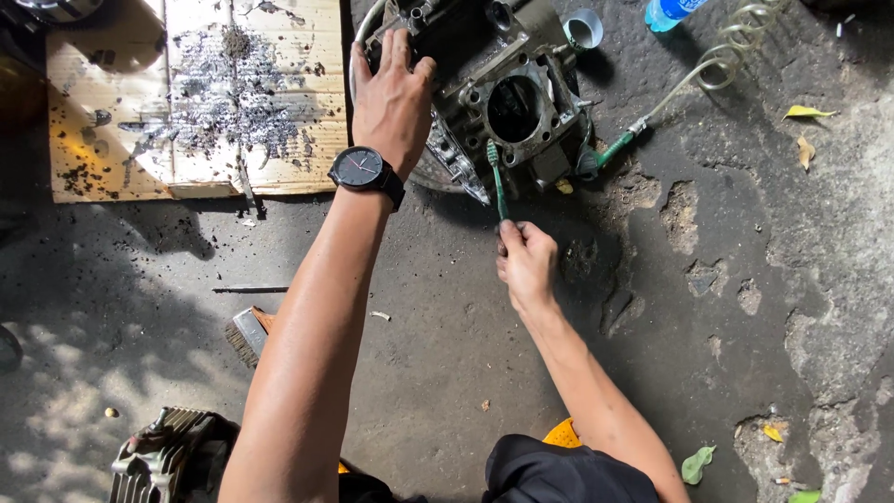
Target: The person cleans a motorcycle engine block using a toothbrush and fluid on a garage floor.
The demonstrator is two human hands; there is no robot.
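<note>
Dark shorts (pixel 559 475) at the bottom edge, two bare arms reaching out to an engine block (pixel 507 98) on stained concrete.

Containers first — a blue-capped bottle (pixel 669 11) lies at the top edge, contents not readable, and a tape roll (pixel 585 28) sits just beside the engine block; the block's round bore gapes dark. Left hand (pixel 393 98), black watch (pixel 365 169) on the wrist, lies flat on the block's left side, fingers spread over its top. Right hand (pixel 526 264) is closed round the handle of a green brush (pixel 496 177), bristle end touching the block below the bore. Around them — a grimy board (pixel 196 93) to the left, a wire brush (pixel 248 335) under the left forearm, a finned cylinder (pixel 163 456) at lower left, a coiled hose (pixel 717 65) running to the block's right side.
</note>
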